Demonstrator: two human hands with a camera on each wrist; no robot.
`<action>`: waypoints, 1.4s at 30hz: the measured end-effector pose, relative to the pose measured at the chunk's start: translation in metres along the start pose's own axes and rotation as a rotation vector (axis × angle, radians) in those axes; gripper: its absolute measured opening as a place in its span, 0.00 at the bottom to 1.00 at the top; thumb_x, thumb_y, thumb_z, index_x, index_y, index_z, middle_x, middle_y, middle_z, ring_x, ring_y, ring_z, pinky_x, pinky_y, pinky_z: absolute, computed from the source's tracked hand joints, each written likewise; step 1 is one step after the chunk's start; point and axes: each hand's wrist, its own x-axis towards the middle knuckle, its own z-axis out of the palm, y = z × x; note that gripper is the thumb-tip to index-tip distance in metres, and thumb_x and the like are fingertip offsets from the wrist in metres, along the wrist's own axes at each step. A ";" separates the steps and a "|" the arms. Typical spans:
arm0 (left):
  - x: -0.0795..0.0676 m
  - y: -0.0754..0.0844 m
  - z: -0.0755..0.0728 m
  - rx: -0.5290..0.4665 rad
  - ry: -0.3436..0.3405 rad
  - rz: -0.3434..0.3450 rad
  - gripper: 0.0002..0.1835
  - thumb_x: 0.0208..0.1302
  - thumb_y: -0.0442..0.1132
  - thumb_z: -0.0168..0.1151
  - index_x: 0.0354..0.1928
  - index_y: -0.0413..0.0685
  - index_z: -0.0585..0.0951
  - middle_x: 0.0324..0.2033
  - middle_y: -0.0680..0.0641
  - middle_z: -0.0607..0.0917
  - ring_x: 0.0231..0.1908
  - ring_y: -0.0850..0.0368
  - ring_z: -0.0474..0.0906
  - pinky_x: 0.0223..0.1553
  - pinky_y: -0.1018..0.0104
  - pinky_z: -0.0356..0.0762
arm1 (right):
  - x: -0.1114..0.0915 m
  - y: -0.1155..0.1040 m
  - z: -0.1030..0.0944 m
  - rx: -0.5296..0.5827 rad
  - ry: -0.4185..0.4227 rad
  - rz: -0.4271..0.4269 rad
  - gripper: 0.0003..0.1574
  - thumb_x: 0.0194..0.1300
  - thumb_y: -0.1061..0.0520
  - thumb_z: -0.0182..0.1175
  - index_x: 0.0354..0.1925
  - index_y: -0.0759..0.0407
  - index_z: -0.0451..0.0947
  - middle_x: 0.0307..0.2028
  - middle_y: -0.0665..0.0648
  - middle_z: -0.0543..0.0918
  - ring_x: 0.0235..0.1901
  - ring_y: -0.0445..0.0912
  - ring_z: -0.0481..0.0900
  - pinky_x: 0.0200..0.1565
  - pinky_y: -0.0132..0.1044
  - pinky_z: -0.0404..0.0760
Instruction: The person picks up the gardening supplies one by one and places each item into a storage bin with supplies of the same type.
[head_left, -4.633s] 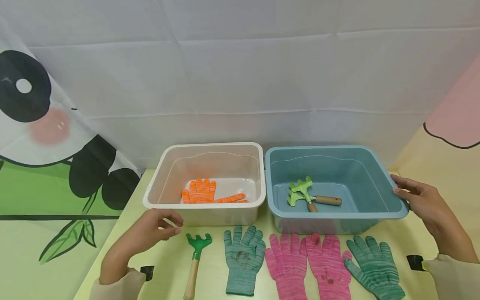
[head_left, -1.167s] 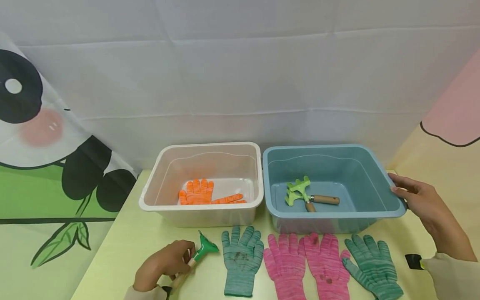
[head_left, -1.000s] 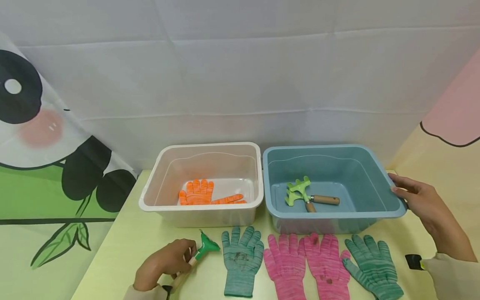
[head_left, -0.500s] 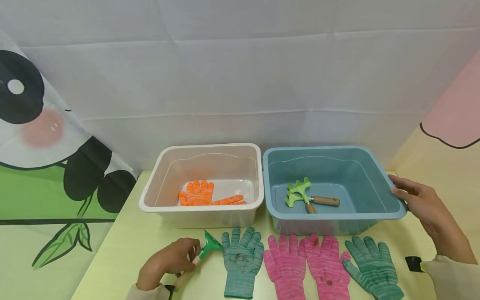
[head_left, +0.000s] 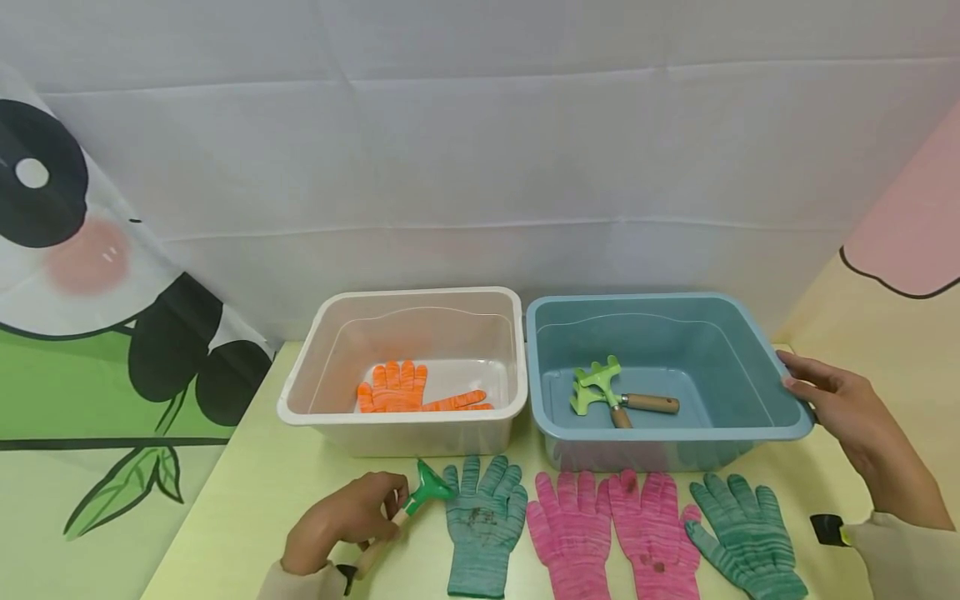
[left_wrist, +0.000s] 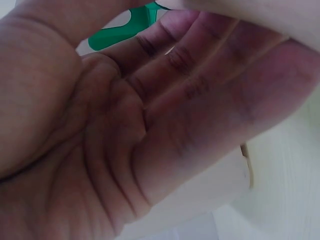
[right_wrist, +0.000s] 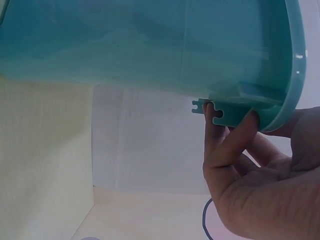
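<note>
My left hand holds a small hand rake by its pale wooden handle, near the table's front. The green rake head points away to the right and overlaps the thumb-side edge of a green glove. In the left wrist view, part of the green head shows beyond the curled fingers. With my right hand I grip the right rim of the blue basin; the right wrist view shows fingers under its lip. Two light-green rakes lie crossed inside that basin.
Beside the blue basin stands a white basin with orange gloves in it. Two pink gloves and another green glove lie in the front row. A white cloth hangs behind.
My left hand has come down from beside the white basin and taken hold of the rake. The rake is now tilted and has shifted right toward the green glove. My right hand stays put.
</note>
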 end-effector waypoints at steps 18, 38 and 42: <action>0.007 0.005 0.002 -0.004 -0.024 0.070 0.16 0.54 0.21 0.72 0.35 0.44 0.75 0.29 0.48 0.79 0.24 0.53 0.77 0.20 0.58 0.81 | -0.001 -0.001 0.001 0.002 0.013 0.000 0.39 0.87 0.49 0.46 0.82 0.69 0.50 0.79 0.81 0.50 0.42 0.17 0.68 0.40 0.19 0.75; 0.015 0.016 0.005 -0.032 -0.048 0.110 0.16 0.55 0.21 0.71 0.35 0.44 0.75 0.29 0.49 0.78 0.25 0.54 0.77 0.20 0.55 0.83 | 0.000 -0.002 0.002 0.004 0.022 0.010 0.39 0.87 0.49 0.45 0.81 0.69 0.50 0.79 0.81 0.50 0.43 0.17 0.66 0.39 0.18 0.75; 0.018 0.025 0.006 -0.006 -0.050 0.136 0.16 0.54 0.21 0.72 0.35 0.44 0.76 0.29 0.49 0.78 0.22 0.56 0.76 0.19 0.62 0.79 | 0.000 -0.001 0.002 -0.001 0.016 0.016 0.40 0.87 0.48 0.45 0.82 0.69 0.49 0.79 0.80 0.49 0.43 0.17 0.65 0.39 0.19 0.74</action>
